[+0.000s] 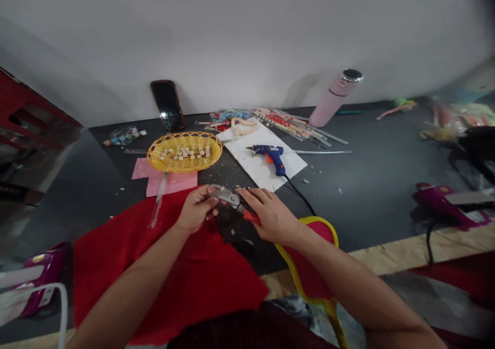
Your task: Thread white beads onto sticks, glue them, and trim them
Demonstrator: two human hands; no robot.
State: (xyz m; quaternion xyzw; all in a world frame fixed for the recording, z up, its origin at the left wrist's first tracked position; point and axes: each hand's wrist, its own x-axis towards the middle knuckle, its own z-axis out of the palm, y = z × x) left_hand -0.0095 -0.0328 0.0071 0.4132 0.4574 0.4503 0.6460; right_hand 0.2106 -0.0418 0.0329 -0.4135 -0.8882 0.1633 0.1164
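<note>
My right hand [274, 216] is wrapped around the red handles of pruning shears [231, 198], whose grey blades point left. At the blade end, my left hand [196, 209] is closed in a pinch. What its fingers hold is too small to make out. Both hands are above the near edge of the dark table, over a red cloth [170, 282] and scattered pale crumbs. Beyond my left hand, a yellow woven basket [150, 158] holds several small cream-coloured pieces. A blue glue gun [274, 158] lies on a white sheet [247, 158] beyond my right hand.
Glue sticks and patterned strips [288, 125] lie by the wall near a pink flask [334, 99]. A phone [167, 105] leans there too. Pink paper [174, 183] lies under the basket. Purple devices [452, 204] flank the table, and a yellow-edged red piece [313, 266] is under my right forearm.
</note>
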